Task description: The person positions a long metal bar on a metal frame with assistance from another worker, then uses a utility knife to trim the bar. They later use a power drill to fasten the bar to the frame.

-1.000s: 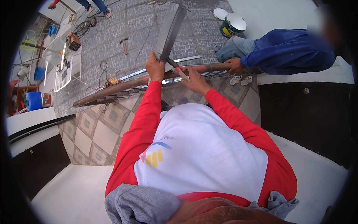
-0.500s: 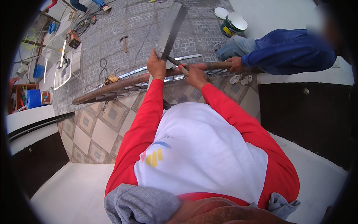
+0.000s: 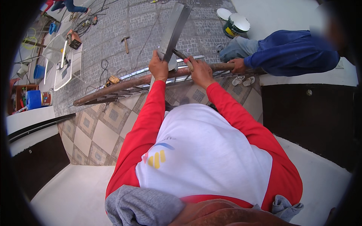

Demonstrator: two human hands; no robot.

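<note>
Left grip (image 3: 158, 69) closed around the near end of a grey metal strip (image 3: 174, 32); strip slants up and away from it, far end near the top of the view. Right grip (image 3: 202, 72) wrapped on a hand tool (image 3: 187, 62) with a red band, tip by the strip's right edge just above the left grip, contact can't be told. Vs half a second ago: tool and its tip sit further up and right, right grip shifted right; left grip and strip about the same. Rusty pipe (image 3: 128, 83) passes below both grips, touching or not unclear; a co-worker's hand (image 3: 237, 65) holds its right part. Room for moving: paving (image 3: 132, 19) stretches from strip to hammer (image 3: 126, 44) on the left, to dark green bucket (image 3: 229, 31) on the right; slippers (image 3: 238, 80) near the co-worker's hand
</note>
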